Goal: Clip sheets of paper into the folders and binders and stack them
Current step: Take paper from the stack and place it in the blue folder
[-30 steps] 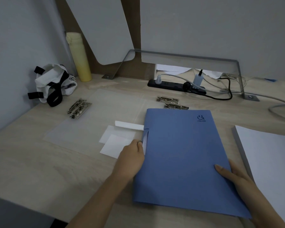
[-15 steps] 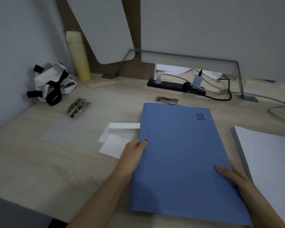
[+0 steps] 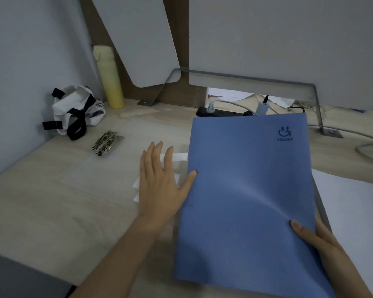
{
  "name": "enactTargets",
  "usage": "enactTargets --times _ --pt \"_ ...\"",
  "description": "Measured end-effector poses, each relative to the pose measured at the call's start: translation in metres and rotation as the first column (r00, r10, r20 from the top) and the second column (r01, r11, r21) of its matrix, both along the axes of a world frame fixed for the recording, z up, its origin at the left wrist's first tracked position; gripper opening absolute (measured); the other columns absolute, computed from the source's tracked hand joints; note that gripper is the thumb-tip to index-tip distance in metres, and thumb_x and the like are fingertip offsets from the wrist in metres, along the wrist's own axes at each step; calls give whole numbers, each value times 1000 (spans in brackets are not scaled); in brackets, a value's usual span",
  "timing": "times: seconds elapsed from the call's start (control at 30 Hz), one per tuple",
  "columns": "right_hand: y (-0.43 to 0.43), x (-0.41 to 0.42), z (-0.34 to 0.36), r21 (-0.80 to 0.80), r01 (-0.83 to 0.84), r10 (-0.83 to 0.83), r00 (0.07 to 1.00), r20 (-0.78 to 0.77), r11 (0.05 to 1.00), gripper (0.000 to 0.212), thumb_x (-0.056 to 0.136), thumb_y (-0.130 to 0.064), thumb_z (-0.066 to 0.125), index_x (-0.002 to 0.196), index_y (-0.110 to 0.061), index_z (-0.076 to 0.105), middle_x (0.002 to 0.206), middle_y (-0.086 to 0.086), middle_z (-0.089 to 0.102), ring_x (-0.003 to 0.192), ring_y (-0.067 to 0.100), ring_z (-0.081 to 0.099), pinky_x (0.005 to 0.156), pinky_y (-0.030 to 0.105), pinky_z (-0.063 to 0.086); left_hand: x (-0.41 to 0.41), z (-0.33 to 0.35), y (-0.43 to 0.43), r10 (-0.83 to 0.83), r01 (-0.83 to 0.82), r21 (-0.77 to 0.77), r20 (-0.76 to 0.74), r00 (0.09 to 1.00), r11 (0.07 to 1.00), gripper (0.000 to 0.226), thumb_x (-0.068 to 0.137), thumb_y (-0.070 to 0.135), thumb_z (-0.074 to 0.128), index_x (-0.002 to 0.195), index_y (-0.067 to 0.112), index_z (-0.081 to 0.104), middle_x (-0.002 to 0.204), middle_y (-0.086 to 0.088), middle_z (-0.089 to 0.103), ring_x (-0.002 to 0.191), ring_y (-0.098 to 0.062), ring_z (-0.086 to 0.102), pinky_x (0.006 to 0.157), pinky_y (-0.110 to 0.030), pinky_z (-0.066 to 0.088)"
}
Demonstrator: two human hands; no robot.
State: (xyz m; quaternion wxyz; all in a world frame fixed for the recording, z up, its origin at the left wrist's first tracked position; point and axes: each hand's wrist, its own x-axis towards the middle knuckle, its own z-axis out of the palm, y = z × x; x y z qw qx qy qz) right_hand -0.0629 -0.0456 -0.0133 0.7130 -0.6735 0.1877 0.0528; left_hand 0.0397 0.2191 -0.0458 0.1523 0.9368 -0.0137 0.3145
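Note:
A closed blue folder (image 3: 248, 190) is tilted up off the desk at centre right. My right hand (image 3: 319, 244) grips its lower right edge, thumb on the cover. My left hand (image 3: 159, 181) is spread flat beside the folder's left edge with straight fingers, and its thumb touches the cover. Small white paper slips (image 3: 179, 157) lie partly hidden under that hand. A white stack of paper sheets (image 3: 353, 211) lies at the right. A pile of metal binder clips (image 3: 107, 143) sits on the desk to the left.
A translucent plastic sheet (image 3: 108, 168) lies on the wooden desk. A black-and-white bag (image 3: 75, 112) and a yellow bottle (image 3: 109, 78) stand at the back left. A black power strip (image 3: 222, 112) with cables runs behind the folder, under a metal bracket (image 3: 317, 100).
The folder's far end has risen and moved back, covering the clips behind it. My left hand has let go of the folder's left edge and spread flat beside it.

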Motion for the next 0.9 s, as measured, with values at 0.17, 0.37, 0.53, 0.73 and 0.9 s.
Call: enactTargets --times 0.17,0.37,0.53,0.73,0.9 --pt "-2 -1 5 -17 -8 9 999 35 1000 32 85 -10 54 103 -35 64 92 -13 76 79 7 72 72 32 46 7 21 19 -16 38 137 -162 987 990 81 73 84 16 73 11 51 73 -3 53 81 -26 54 87 -40 45" --pt "3 2 2 -48 -22 25 998 64 999 33 82 -12 57 101 -39 64 95 -16 75 81 2 71 71 30 53 0 33 17 -145 -7 -259 -563 814 966 55 78 72 43 68 18 35 72 4 51 68 -19 53 59 -32 35" --pt "15 1 0 -65 -18 23 997 79 998 29 85 -10 55 100 -34 64 93 -11 76 80 10 71 69 31 55 -9 15 0 -308 -105 -647 -491 815 755 38 90 55 40 73 21 44 79 2 59 83 -24 59 70 -35 45" --pt "18 -3 -1 -102 -21 30 996 83 995 54 52 -58 77 100 -39 65 103 -10 74 91 8 69 83 35 49 -13 3 -12 -358 -240 -796 -490 795 556 45 83 59 38 95 21 59 102 2 66 98 -24 62 94 -48 48" --pt "20 -1 -13 -87 -45 57 990 132 995 87 35 -67 79 115 -37 59 111 -12 71 101 11 67 90 37 52 -16 6 -23 -335 -261 -797 -492 804 545 40 93 47 36 111 17 56 109 0 62 103 -23 58 96 -45 46"
